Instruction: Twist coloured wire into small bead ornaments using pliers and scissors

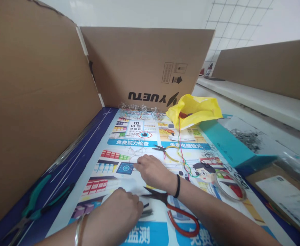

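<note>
My left hand point(116, 213), with a bangle at its wrist, is closed, knuckles up, low over the printed sheet point(104, 191). Whatever its fingers grip is hidden. Farther forward, my right hand point(153, 171) has its fingertips pressed together; something thin may be in the pinch, but I cannot make it out. Red-handled scissors point(183, 222) lie under my right wrist, blades pointing left. Some short dark strips point(147, 212) rest beside my left hand. Small yellow-handled pliers point(169, 150) lie beyond my right hand. Thin coloured cords point(182, 150) trail down from a yellow bag point(203, 109).
Teal-handled pliers point(34, 212) lie at the left beside a cardboard wall point(37, 85). Tangled silvery wire point(142, 109) lines the back. On the right are a tape roll point(242, 194), a blue box point(232, 143), a dark wire pile point(249, 139) and a labelled package point(285, 198).
</note>
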`<state>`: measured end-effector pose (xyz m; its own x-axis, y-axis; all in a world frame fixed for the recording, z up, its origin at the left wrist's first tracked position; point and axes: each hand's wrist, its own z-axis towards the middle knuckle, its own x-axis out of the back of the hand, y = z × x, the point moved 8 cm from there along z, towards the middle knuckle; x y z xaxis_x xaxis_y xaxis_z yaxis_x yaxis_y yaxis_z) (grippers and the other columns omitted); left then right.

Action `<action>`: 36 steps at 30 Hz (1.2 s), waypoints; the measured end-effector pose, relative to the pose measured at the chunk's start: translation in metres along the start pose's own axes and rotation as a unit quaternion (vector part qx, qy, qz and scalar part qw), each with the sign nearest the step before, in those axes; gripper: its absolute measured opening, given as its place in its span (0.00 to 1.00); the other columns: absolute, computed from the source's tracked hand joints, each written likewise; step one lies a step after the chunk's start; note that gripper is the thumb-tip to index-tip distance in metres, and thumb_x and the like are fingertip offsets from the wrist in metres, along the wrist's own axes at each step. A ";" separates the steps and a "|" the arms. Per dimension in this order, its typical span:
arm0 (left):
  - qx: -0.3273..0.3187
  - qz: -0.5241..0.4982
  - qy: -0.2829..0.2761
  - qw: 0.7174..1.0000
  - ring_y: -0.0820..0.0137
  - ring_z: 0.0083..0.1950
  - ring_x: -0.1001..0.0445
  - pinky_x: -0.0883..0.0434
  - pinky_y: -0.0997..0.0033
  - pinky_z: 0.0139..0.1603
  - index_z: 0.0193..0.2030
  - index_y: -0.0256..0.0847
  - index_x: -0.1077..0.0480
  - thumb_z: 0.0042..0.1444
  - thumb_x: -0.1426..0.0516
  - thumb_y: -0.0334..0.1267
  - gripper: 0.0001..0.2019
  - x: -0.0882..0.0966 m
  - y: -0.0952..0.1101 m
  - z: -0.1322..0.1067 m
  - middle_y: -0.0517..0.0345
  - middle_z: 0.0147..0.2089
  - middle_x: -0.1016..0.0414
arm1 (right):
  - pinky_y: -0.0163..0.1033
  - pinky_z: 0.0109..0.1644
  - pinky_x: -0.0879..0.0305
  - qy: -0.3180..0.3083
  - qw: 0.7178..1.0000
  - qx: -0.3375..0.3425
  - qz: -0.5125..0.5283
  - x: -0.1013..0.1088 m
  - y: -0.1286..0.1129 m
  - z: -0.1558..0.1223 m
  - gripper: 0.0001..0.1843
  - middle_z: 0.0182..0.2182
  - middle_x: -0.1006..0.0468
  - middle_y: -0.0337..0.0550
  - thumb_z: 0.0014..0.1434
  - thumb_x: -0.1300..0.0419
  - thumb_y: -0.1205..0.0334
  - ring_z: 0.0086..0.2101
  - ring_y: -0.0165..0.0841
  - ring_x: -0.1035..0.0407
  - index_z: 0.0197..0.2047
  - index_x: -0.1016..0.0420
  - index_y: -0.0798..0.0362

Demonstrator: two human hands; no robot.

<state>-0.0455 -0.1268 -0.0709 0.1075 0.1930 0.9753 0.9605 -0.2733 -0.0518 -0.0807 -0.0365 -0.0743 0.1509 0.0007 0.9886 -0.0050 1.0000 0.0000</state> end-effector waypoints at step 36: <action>0.010 -0.211 -0.033 0.977 0.72 0.26 0.31 0.46 0.73 0.24 0.36 0.44 0.29 0.55 0.50 0.33 0.09 0.020 -0.033 0.001 0.60 0.32 0.25 | 0.29 0.30 0.48 -0.186 0.933 0.095 0.292 0.011 -0.020 -0.036 0.03 0.26 0.26 0.34 0.52 0.41 0.67 0.27 0.24 0.37 0.31 0.25 0.53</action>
<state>-0.0751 -0.1129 -0.0501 -0.2839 0.3445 0.8948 0.9275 -0.1378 0.3474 -0.0436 -0.0568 -0.0683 -0.2859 0.5086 0.8121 -0.1599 0.8103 -0.5638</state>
